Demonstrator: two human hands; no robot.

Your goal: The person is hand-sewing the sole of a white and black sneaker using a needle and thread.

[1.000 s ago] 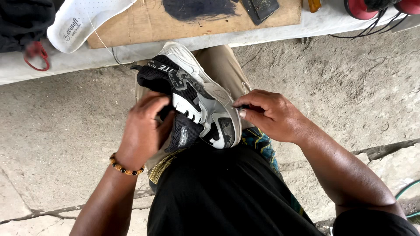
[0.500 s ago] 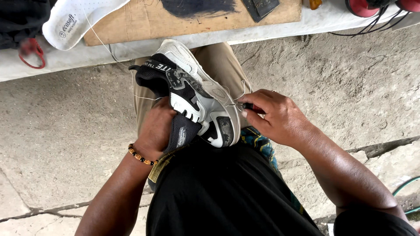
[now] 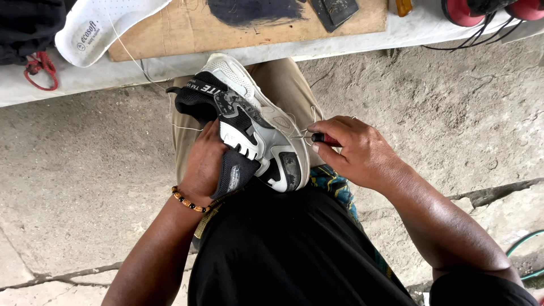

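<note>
Left hand (image 3: 205, 164) clamps the sneaker (image 3: 249, 127) on the lap, upper soft, sole stiff; right hand (image 3: 354, 150) pinches a red-handled awl (image 3: 324, 137) and thread

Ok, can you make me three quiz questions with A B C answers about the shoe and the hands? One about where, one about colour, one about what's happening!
1. Where does the shoe rest?
A. on the person's lap
B. on the floor
C. on the bench

2. What colour is the insole on the bench?
A. red
B. white
C. green

3. What is the right hand doing?
A. lying open and flat
B. pinching a small red-handled tool
C. holding the insole

Answers:
1 A, the shoe lies across the thigh, steadied by the left hand.
2 B, the insole is plain white.
3 B, the fingers are closed on the tool at the shoe's sole edge.
</note>
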